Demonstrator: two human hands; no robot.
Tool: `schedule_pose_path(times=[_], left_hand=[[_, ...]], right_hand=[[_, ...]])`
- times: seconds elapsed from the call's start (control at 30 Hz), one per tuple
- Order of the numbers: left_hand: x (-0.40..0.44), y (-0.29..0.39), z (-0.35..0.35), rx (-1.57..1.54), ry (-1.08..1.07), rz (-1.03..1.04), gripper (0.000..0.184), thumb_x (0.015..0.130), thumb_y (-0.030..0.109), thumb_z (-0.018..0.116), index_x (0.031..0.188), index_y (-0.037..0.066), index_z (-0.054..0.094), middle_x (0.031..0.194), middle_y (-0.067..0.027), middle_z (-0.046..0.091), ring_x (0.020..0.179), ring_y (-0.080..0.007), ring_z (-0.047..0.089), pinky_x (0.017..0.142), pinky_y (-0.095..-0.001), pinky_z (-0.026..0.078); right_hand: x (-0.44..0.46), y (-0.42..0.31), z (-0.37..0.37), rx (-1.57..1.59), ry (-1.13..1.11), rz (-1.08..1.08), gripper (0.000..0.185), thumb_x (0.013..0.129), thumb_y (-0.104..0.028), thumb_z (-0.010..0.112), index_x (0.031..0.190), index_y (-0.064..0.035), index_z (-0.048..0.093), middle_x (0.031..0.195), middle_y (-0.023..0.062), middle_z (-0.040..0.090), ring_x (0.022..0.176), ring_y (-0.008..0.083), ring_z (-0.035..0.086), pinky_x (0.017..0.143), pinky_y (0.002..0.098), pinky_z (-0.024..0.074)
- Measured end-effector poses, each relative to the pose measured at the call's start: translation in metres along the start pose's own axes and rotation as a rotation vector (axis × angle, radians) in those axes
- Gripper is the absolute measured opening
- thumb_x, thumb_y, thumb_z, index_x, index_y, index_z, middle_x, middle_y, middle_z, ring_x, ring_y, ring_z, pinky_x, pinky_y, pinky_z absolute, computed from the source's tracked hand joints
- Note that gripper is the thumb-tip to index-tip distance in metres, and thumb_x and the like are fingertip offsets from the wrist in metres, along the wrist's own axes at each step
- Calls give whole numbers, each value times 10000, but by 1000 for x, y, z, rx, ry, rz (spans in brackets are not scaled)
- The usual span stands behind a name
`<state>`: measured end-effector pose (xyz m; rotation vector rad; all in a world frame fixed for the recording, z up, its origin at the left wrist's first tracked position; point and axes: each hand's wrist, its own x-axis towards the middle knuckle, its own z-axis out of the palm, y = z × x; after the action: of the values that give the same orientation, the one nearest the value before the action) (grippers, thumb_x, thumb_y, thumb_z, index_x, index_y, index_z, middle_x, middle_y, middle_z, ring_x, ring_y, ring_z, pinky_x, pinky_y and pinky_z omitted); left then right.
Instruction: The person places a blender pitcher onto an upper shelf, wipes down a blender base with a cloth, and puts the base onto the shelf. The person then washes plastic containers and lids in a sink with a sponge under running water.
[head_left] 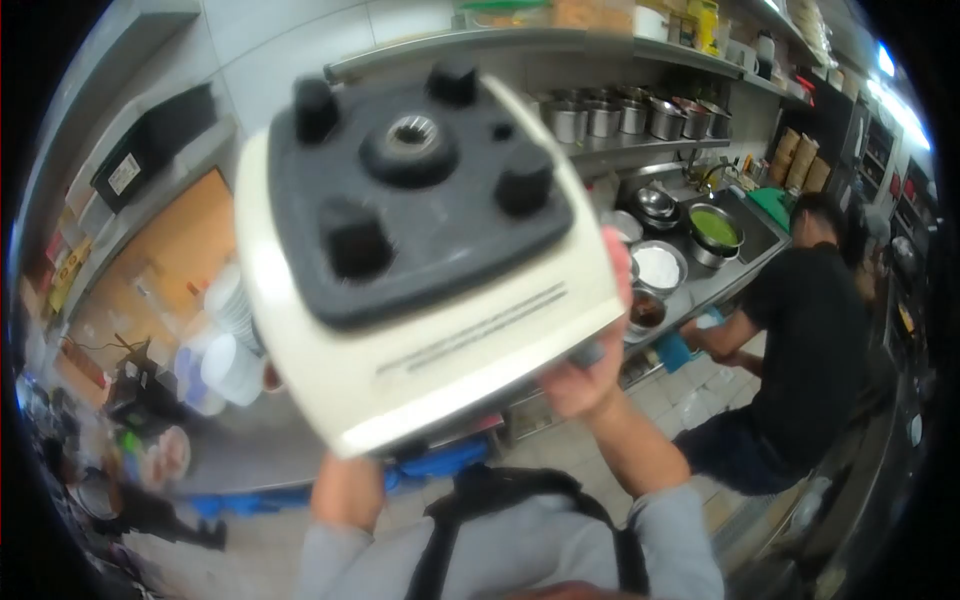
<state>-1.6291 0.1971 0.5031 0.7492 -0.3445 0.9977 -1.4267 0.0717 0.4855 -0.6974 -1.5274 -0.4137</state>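
Observation:
A cream blender base with a black top fills the middle of the head view, held up close and tilted towards me. Its round drive socket sits between several black corner posts. On its right side, my right hand is closed around the lower edge, with fingers showing along the side. My left hand supports it from the lower left; only the wrist area shows clearly, as the base hides most of the fingers. No jug is on the base.
Steel counter runs below, with stacked white containers at left. Metal pots line a shelf behind. Bowls, including one of green liquid, stand by the sink. A person in a black shirt bends at right, holding a blue cloth-like item.

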Motion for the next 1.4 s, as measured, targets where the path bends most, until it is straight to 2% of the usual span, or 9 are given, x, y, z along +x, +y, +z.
schedule_pose_path(times=[0.03,0.1,0.3,0.33,0.47,0.6,0.63,0.83,1.4], left_hand=[[13,4,3,-5,-24,7,523,1093,412,368,1355,-7,539,1275,-139,645,1076,-255,671,935,-402,579],[39,11,7,-7,-74,15,522,1093,411,368,1353,-7,542,1271,-138,647,1072,-254,673,931,-401,582],[123,30,26,17,-231,19,517,1093,408,368,1345,-6,549,1261,-137,653,1060,-252,680,921,-398,589],[140,33,32,164,-100,46,468,1085,385,389,1233,7,621,1104,-123,704,904,-230,715,810,-354,628],[199,49,26,276,-276,170,394,1066,297,457,1241,-3,643,1074,-130,724,915,-233,723,823,-367,631],[242,58,27,337,-265,178,382,1058,293,473,1229,-1,648,1067,-133,726,911,-237,724,819,-371,630],[254,61,27,354,-259,184,379,1056,291,477,1226,0,649,1065,-134,726,911,-238,724,818,-372,630],[322,70,19,438,-176,227,361,1042,285,502,1207,3,657,1054,-140,730,906,-243,726,812,-378,628],[458,68,-52,726,15,-26,312,1005,266,573,1155,13,679,1024,-156,739,892,-258,732,795,-394,624]], right_hand=[[5,-3,9,234,94,175,982,829,-427,721,1603,-64,239,1622,237,203,1470,339,333,1221,446,275],[38,13,-1,52,4,-71,1005,835,-123,729,1592,45,89,1585,258,260,1431,341,377,1199,423,306],[110,47,16,246,213,25,865,902,-236,676,1579,3,195,1513,170,368,1321,265,457,1129,375,384],[119,47,17,283,206,45,831,912,-190,661,1578,5,202,1470,153,407,1306,243,464,1125,369,381],[163,60,31,347,263,16,522,939,-83,620,1418,4,432,1219,128,619,1122,255,617,1006,390,485],[196,105,30,403,257,-22,402,954,-103,637,1333,4,558,1245,159,635,1161,280,617,1012,346,471],[214,89,47,259,184,-185,587,971,-90,544,1503,28,327,1350,148,527,1243,223,500,1090,351,389],[255,132,47,224,122,-224,551,970,-51,536,1480,31,343,1329,135,528,1220,207,504,1090,342,392],[332,260,57,298,-57,-68,428,990,-66,562,1373,27,396,1252,159,552,1210,228,529,1070,364,422]])
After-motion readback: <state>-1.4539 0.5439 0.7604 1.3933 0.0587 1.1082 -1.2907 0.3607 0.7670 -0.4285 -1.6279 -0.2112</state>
